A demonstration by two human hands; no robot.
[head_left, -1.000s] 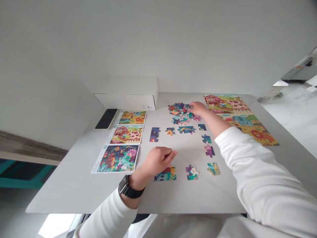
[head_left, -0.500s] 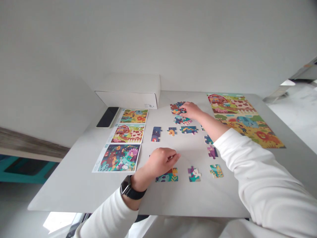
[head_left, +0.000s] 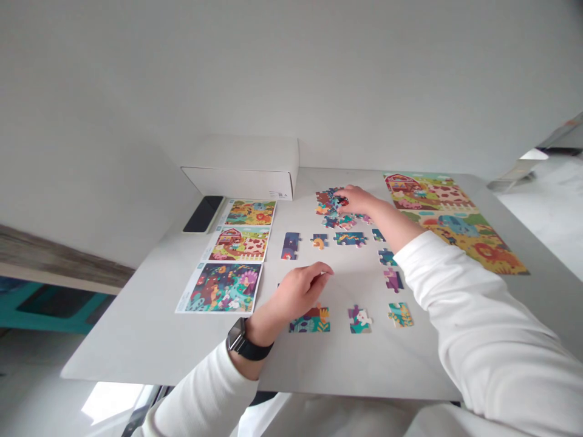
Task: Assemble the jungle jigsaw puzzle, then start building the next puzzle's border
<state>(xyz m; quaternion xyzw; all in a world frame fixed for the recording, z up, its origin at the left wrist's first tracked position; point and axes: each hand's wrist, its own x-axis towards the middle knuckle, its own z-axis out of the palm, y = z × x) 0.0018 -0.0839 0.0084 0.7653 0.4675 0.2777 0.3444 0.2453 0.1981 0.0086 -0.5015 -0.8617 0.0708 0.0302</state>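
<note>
My right hand (head_left: pixel 357 201) is at the loose pile of jigsaw puzzle pieces (head_left: pixel 325 201) at the back of the table, its fingers closed on a dark puzzle piece with red on it (head_left: pixel 343 202). My left hand (head_left: pixel 304 287), with a black watch on the wrist, hovers loosely curled over the left side of the puzzle layout; nothing shows between thumb and forefinger. Below it lies a joined bottom-left section (head_left: pixel 314 320), partly covered. Around the layout lie a rabbit piece (head_left: pixel 360 319), a yellow-leaf piece (head_left: pixel 401 315), a purple piece (head_left: pixel 393 279), a dark blue section (head_left: pixel 290 246) and a joined top section (head_left: pixel 350 238).
Left of the layout is a sheet with three printed pictures (head_left: pixel 228 287), with a phone (head_left: pixel 203 213) beside it. Behind stands a white box (head_left: pixel 241 180) near the wall. Two farm and safari pictures (head_left: pixel 460 224) lie at right on the white table (head_left: pixel 136 328).
My right hand has shifted slightly over the pile, uncovering more pieces, and a red-marked piece now shows at its fingertips. My left forefinger has lifted a little. The view has moved slightly.
</note>
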